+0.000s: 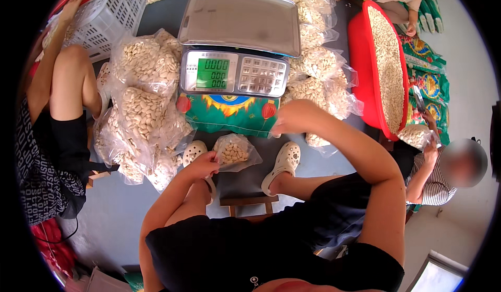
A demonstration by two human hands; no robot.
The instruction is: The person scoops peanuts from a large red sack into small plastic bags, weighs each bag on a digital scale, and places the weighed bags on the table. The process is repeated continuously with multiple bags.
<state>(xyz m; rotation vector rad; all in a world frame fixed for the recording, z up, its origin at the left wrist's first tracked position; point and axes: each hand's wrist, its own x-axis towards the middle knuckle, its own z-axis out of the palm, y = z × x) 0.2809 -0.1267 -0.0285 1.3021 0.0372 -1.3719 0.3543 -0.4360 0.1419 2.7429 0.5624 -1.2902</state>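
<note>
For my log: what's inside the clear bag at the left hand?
Pale, seed-like pieces inside the bag; its underside and anything behind the left hand are hidden.

1 clear plastic bag (233,151) of pale pieces (232,156)
It lies partly filled on a dark surface (235,181), just on the near side of a green package (229,118); the oval pieces bunch in its middle, and loose, wrinkled film (252,158) spreads to the right

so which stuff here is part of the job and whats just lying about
Likely in use:
small bag of pale pieces at the left hand
scale
filled bags either side
red tub of similar pieces

Seemingly just lying about:
red bundle, lower left
grey object below it
</note>
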